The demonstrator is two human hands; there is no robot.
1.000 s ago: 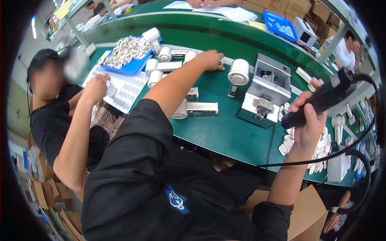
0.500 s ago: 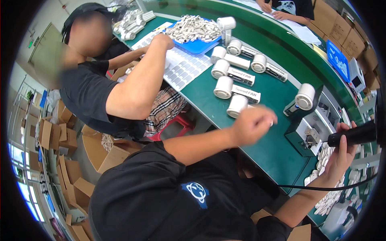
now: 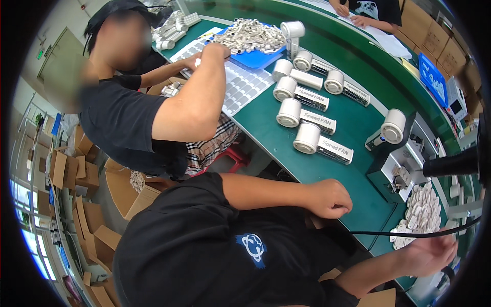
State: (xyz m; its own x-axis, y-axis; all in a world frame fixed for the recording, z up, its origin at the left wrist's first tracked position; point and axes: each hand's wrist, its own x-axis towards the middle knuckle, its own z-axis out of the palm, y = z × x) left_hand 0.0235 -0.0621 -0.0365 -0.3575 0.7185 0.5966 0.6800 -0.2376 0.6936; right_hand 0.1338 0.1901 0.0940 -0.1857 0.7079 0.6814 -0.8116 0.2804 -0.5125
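Observation:
My left hand (image 3: 331,198) is closed into a fist over the near edge of the green table; whatever lies inside its fingers is hidden. Low on the right, my right hand (image 3: 433,254) is slightly blurred, its fingers loosely curled and apart, with nothing visible in them. It is beside a heap of small white plastic parts (image 3: 423,209). Above it is a black cylindrical tool like an electric screwdriver (image 3: 447,165), untouched by either hand. A metal fixture box (image 3: 391,176) stands left of that tool, and a white handheld fan (image 3: 393,128) stands behind the box.
Several white handheld fans (image 3: 307,138) lie in rows on the green table (image 3: 271,135). Beyond them is a blue tray (image 3: 258,60) heaped with small parts. A co-worker (image 3: 179,112) sits at the left. A black cable (image 3: 399,234) crosses near my right forearm. Cardboard boxes (image 3: 130,192) stand on the floor.
My right hand has let go of the black tool and moved down toward the near right. My left hand has drawn back from the nearest fan toward me.

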